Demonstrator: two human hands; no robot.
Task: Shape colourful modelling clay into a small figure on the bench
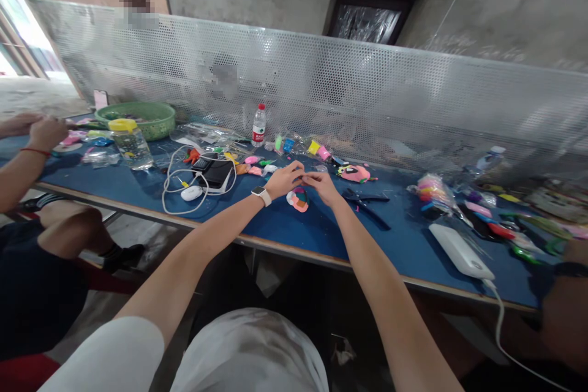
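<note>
My left hand [285, 179], with a watch on the wrist, and my right hand [322, 187] meet fingertip to fingertip above the blue table [285, 223]. Both are closed in a pinch; whatever lies between the fingers is too small or hidden to make out. Just below them is a small round piece [298, 199] patterned in orange, green and white, resting on the table. Beyond my right hand lies a pink clay-like figure [356, 173] with yellow and black parts. Dark-handled pliers or cutters [367, 203] lie open to the right of that hand.
Left stand a green basket [158, 128], a yellow-lidded jar [133, 148] and looped white cable [168, 196]. A red-capped bottle [259, 125] stands before the perforated metal divider [294, 73]. A white power bank [460, 251] lies right. Co-workers' hands [46, 135] and a forearm [567, 300] flank me.
</note>
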